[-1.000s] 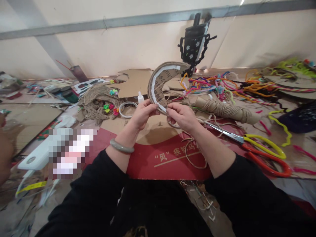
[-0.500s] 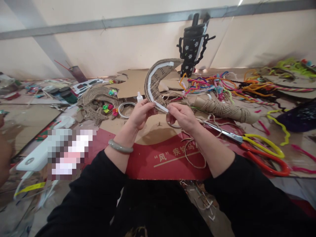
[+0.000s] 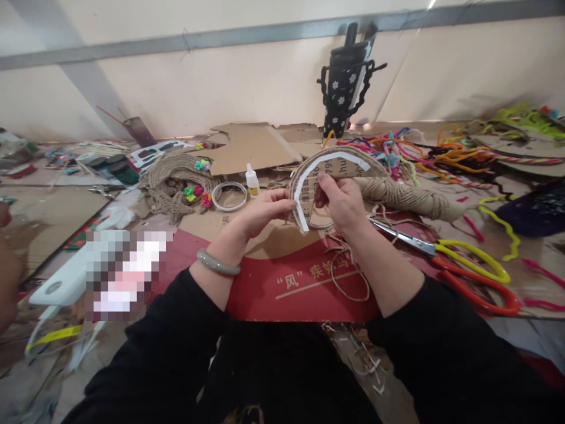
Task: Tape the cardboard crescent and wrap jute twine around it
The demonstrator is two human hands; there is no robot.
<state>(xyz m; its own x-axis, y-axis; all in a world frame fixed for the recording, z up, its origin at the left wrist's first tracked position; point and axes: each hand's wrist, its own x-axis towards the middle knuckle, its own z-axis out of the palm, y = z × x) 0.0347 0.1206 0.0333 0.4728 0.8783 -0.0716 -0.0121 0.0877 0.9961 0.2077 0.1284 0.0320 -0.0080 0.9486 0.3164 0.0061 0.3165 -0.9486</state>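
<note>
Between my hands is a curved cardboard piece [image 3: 329, 168] with brown twine along its outer rim. A white tape strip [image 3: 314, 169] follows the curve on its printed face. My left hand [image 3: 274, 211] pinches the piece at its left edge, by the lower tape. My right hand [image 3: 341, 197] grips its inner edge, thumb on the printed side. Below lies a red and tan cardboard sheet [image 3: 260, 288] with a loose twine loop [image 3: 351, 288] on it. Left of the piece stand a small glue bottle [image 3: 252, 181] and a roll of white tape [image 3: 229, 196].
Large scissors [image 3: 445, 265] with red and yellow handles lie at right, below a twine-wound tube [image 3: 406, 197]. Behind are a black flowered tumbler [image 3: 342, 88] and colourful pipe cleaners [image 3: 410, 150]. A twine-covered arch [image 3: 170, 171] and a white device [image 3: 70, 271] sit at left.
The curved cardboard has turned clockwise and moved down to the right. My right hand has shifted from the lower tape end to the inner edge. The glue bottle is now more visible.
</note>
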